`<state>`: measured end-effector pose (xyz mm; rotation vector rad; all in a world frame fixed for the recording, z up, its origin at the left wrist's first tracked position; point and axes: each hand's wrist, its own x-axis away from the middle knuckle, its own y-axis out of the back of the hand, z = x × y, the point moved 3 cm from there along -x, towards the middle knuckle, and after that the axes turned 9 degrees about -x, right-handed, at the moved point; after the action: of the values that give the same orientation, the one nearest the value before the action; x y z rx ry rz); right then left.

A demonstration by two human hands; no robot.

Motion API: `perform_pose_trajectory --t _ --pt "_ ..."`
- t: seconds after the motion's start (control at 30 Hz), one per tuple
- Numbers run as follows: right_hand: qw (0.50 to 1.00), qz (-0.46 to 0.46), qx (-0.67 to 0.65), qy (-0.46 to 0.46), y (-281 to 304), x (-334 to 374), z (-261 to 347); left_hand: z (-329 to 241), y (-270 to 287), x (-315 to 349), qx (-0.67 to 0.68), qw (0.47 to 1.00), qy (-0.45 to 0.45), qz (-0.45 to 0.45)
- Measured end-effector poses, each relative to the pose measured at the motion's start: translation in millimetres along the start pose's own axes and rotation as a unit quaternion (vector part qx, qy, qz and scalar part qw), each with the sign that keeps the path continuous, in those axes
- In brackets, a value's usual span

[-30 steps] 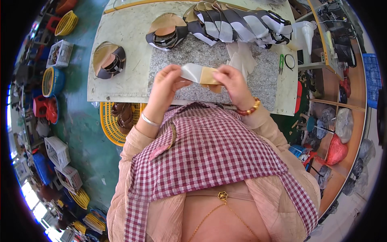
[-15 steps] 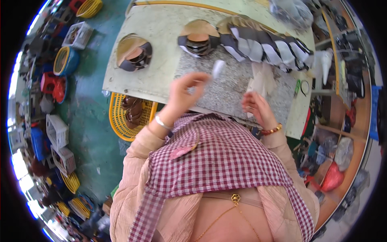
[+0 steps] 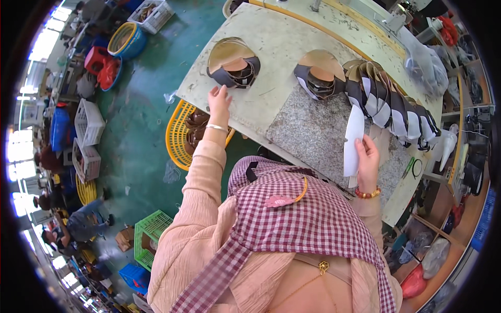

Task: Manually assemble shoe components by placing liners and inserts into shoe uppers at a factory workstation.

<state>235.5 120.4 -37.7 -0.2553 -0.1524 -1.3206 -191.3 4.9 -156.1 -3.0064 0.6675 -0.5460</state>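
My right hand (image 3: 368,159) pinches a long white curved strip (image 3: 354,141) and holds it upright over the grey speckled slab (image 3: 308,125). Reaching to the left, my left hand (image 3: 219,101) has its fingers apart with nothing in them, just below a stack of tan and black curved pieces (image 3: 234,60) that look like shoe uppers. A second such stack (image 3: 320,73) stands at the slab's far edge. From there a long overlapping row of black, white and tan pieces (image 3: 383,99) runs to the right. Pale strips (image 3: 382,143) lie partly hidden behind my right hand.
Green-handled snips (image 3: 408,166) lie at the worktable's right side. Below its left edge is a yellow basket (image 3: 175,146) with brown pieces inside. Shelves with bags (image 3: 436,255) flank the right. Crates (image 3: 88,122) and a blue tub (image 3: 128,41) stand on the green floor.
My left hand has moved left, from above the slab to the left stack. My right hand now holds the white strip upright. The whole view has shifted and turned.
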Motion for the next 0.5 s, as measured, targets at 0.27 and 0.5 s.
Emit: perform_pose_trajectory --t 0.27,0.5 --pt "1.0 0.009 -0.003 -0.008 -2 21 -6 -18 -32 -7 0.064 0.996 0.024 0.057" --pt "0.999 0.006 0.043 -0.002 6 25 -3 -104 -97 8 0.152 0.97 -0.075 0.176"
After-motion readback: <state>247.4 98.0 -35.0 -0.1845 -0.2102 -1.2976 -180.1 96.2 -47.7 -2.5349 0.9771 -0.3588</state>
